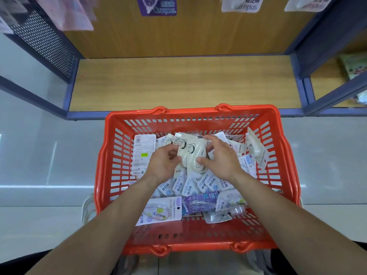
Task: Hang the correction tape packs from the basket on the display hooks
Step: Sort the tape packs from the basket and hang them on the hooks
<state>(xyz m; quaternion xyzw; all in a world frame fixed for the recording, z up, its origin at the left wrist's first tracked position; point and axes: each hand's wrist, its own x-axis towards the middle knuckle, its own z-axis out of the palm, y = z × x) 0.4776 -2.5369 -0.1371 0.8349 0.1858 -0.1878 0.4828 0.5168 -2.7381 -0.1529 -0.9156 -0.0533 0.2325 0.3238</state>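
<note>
An orange plastic basket (103,155) stands on the floor below me, filled with several correction tape packs. Both hands are inside it. My left hand (164,161) and my right hand (220,157) together grip a small stack of cream packs with a cartoon face (191,153), held upright above the pile. My right thumb presses on the front pack and its fingers curl over the stack's top edge. A white Campus pack (160,212) and a purple pack (198,202) lie near the basket's front. Hung packs show at the top: a purple one (156,5) and white ones (241,3).
A wooden shelf (178,82) with a blue metal frame (71,92) runs just beyond the basket. A perforated side panel (43,40) stands at the left, pink packets (65,12) hang above it. Another bay with goods (353,66) lies to the right. Grey floor tiles surround the basket.
</note>
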